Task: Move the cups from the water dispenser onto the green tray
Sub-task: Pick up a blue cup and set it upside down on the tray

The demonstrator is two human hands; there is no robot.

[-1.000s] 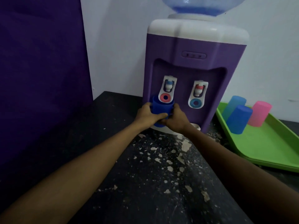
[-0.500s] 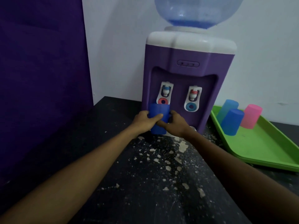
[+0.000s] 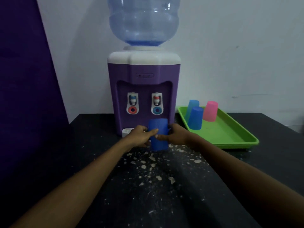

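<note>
1. Both hands clasp a dark blue cup (image 3: 158, 134) from either side; the left hand (image 3: 142, 135) wraps its left wall, the right hand (image 3: 174, 134) its right wall, fingertips meeting across the front.
2. The cup is upright and sits just in front of the water dispenser (image 3: 144, 89), below the right-hand tap (image 3: 157, 103). Whether its base touches the table (image 3: 164, 186) cannot be told.
3. The dispenser is purple with a white top and carries a clear blue bottle (image 3: 143, 20). A second tap (image 3: 133, 103) stands to the left. A white drip tray (image 3: 127, 131) shows at the foot, partly hidden by the left hand.
4. The green tray (image 3: 230, 134) lies on the table just right of the dispenser, near the right hand.
5. Three cups stand upside down at the tray's far end: a light blue cup (image 3: 191, 106), a blue cup (image 3: 195, 118) partly covering it, and a pink cup (image 3: 210, 111) beside them.
6. The table is black, scattered with pale flecks between the forearms.
7. A purple panel (image 3: 24, 96) stands at left; a white wall (image 3: 238, 46) behind.
</note>
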